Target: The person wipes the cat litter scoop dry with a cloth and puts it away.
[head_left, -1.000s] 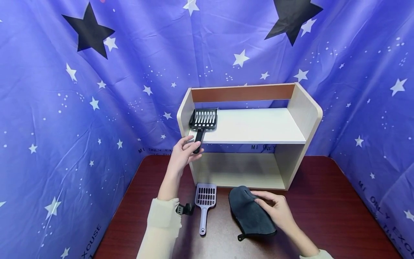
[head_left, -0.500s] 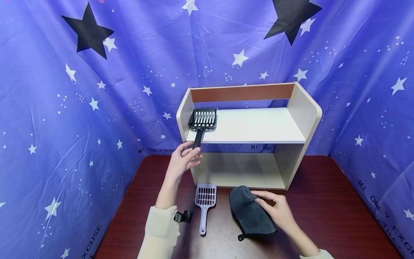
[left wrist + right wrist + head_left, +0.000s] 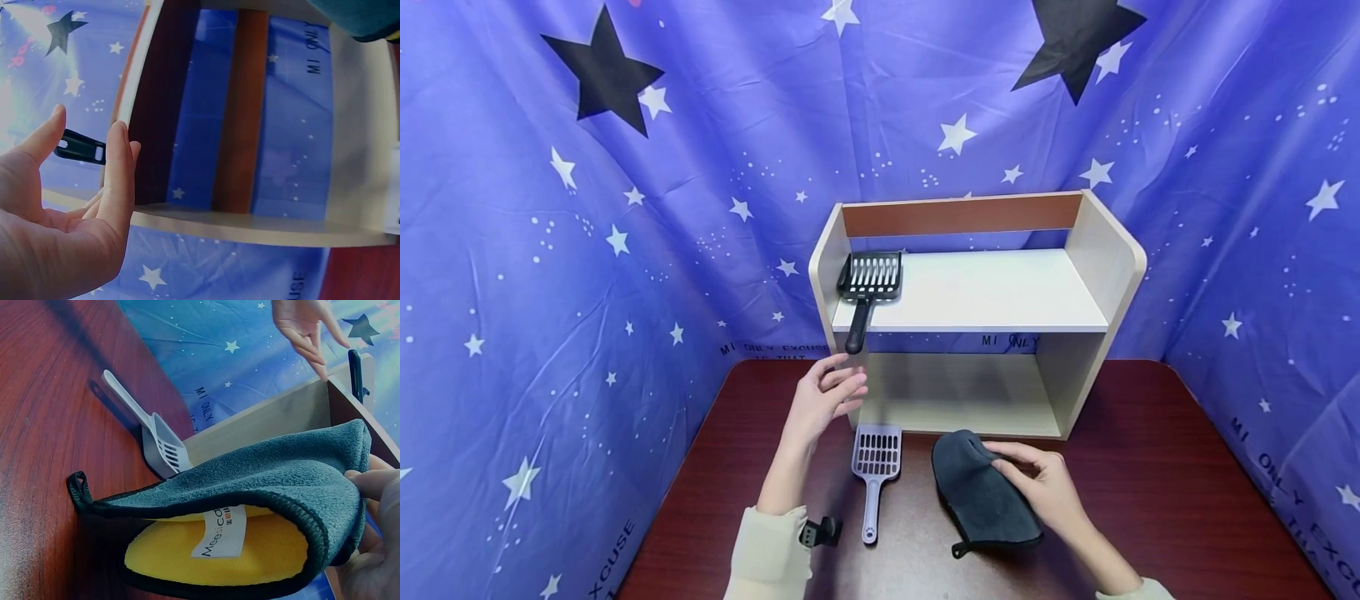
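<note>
One black slotted plastic scoop [image 3: 867, 295] mid-frame, one lilac slotted plastic scoop [image 3: 873, 492] lower-centre, my left hand [image 3: 823, 395] spread, my right hand [image 3: 1047, 485] pinching one dark-teal plush mitt [image 3: 983, 493]

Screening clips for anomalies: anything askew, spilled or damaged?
Nothing looks spilled or damaged. Only the black scoop stands out mildly: its handle overhangs the front edge of the upper shelf, so it could perhaps be knocked.
</note>
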Demonstrator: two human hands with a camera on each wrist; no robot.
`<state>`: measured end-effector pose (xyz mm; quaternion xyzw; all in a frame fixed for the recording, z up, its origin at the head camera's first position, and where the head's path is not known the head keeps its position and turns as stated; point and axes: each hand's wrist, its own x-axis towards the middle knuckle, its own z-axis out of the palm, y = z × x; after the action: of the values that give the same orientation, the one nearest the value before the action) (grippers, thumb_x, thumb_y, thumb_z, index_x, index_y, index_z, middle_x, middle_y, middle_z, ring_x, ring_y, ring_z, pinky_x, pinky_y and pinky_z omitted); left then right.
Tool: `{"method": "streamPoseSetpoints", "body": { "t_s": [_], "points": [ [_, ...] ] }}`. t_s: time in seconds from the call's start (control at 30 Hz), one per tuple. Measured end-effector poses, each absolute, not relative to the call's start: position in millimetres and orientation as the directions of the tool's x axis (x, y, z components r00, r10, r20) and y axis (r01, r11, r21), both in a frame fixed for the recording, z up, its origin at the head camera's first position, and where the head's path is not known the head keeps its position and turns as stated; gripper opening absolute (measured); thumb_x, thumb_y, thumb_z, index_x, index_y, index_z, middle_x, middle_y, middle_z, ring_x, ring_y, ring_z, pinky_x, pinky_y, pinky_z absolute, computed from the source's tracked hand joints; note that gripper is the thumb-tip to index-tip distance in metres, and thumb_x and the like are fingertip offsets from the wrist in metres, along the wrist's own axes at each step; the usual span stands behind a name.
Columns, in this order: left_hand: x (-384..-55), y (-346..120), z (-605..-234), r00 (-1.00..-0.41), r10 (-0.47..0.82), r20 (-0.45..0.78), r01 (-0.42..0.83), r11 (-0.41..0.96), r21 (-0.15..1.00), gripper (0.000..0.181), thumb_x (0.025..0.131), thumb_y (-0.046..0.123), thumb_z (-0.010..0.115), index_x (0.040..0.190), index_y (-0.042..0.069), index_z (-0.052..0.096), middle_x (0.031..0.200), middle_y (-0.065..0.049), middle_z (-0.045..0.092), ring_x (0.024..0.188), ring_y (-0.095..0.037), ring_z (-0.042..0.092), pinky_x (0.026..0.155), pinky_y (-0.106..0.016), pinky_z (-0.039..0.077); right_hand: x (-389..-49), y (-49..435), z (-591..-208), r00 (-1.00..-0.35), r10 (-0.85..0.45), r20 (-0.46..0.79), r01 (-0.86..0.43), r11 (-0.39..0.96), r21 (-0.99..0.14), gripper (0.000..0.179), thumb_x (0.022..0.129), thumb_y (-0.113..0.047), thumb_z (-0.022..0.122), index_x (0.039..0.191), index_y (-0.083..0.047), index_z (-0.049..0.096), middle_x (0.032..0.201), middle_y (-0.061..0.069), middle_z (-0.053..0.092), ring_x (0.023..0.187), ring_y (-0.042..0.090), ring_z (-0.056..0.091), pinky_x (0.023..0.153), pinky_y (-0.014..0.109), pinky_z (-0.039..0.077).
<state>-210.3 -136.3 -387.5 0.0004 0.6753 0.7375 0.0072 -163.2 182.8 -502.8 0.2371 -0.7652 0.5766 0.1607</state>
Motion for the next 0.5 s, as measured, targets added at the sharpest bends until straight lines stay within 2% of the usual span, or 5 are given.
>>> {"method": "streamPoseSetpoints", "body": {
  "t_s": [0.4,0.5],
  "points": [
    [-200,-151,-440,-0.999,-0.003,-0.053,-0.052,-0.050,0.997,0.048,0.091,-0.003,0.065,0.134,-0.010,0.047,0.122,-0.029,0.067,0.084,-0.011,0.071,0.076,-0.029,0.063,-163,184,-501,-0.840,-0.188,0.509,-0.541,0.213,-0.814,0.025,0.089,0.005,0.067,0.113,-0.003,0.074,0.111,-0.011,0.074,0.099,-0.003,0.068,0.076,0.015,0.059],
    [-199,-154,-454,-0.998,-0.008,-0.067,-0.066,-0.034,0.997,0.048,0.090,-0.002,0.065,0.133,-0.012,0.047,0.122,-0.031,0.065,0.082,-0.009,0.071,0.077,-0.032,0.064,-164,184,-500,-0.837,-0.189,0.513,-0.545,0.216,-0.810,0.025,0.089,0.005,0.067,0.112,-0.003,0.074,0.111,-0.010,0.075,0.099,-0.003,0.068,0.077,0.015,0.058]
  ]
}}
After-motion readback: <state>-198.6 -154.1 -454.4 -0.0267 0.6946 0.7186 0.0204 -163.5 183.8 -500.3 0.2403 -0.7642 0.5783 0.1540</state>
